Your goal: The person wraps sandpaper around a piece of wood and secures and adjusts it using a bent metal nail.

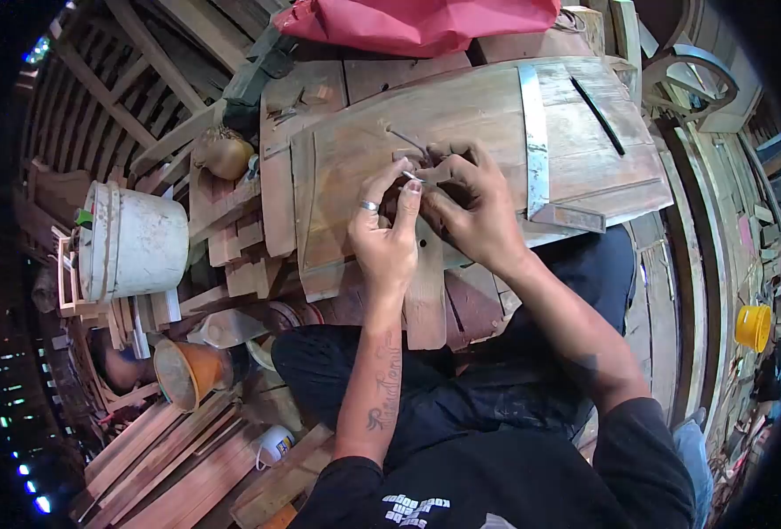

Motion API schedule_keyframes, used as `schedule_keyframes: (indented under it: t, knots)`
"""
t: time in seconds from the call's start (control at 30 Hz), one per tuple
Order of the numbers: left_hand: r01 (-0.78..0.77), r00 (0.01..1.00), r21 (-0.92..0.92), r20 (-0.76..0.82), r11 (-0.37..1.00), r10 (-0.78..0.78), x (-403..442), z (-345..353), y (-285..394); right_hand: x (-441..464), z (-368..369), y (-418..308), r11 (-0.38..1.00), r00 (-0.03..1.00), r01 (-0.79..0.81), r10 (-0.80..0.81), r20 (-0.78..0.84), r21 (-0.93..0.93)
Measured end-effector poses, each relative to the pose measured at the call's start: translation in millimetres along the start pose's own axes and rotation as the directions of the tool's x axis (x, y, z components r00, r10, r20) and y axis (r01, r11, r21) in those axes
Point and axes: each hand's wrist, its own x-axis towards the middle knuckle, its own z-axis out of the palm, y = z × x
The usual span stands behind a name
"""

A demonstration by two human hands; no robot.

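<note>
Over the middle of a wooden board [483, 115], my left hand [388, 220], with a ring on one finger, pinches a small, thin, shiny piece [414, 176] between thumb and forefinger. Close on its right, my right hand [474, 198] has its fingers curled at the other end of that piece. What else lies between the hands is dark and partly hidden. A thin rod or nail [405, 138] shows just above them. To the right, a metal square [536, 132] with a wooden stock lies across the board, and a black pencil-like stick [598, 116] rests beyond it.
Red cloth [421, 22] lies at the top. On the left are a white bucket [144, 242], an orange container [188, 375] and a round brown object [225, 154]. Wood strips [170, 458] lie at lower left, beside a small white cup [275, 447]. A yellow bucket [753, 328] stands far right.
</note>
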Motion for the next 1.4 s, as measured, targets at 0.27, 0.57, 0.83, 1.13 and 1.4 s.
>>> schedule_keyframes:
  t: [0.27,0.57,0.83,1.13,1.4]
  knots:
    - [0.083,0.995,-0.083,-0.053,0.993,-0.088,-1,3,9,1,0,0,1.000,1.000,0.007,-0.007,0.014,-0.017]
    - [0.077,0.997,-0.069,0.011,0.995,-0.076,-3,-1,6,-1,1,0,1.000,1.000,-0.002,0.002,-0.024,0.030]
    - [0.067,0.996,-0.066,-0.059,0.996,-0.071,-1,3,6,-2,1,-3,0.999,1.000,-0.031,0.031,0.002,-0.032]
    - [0.100,0.992,-0.085,-0.072,0.991,-0.106,-1,4,5,-2,4,-4,0.988,0.992,-0.121,0.123,-0.017,0.101]
    - [0.068,0.996,-0.006,-0.056,0.998,-0.068,-2,2,5,-2,4,-5,0.982,0.988,-0.154,0.155,-0.005,0.108]
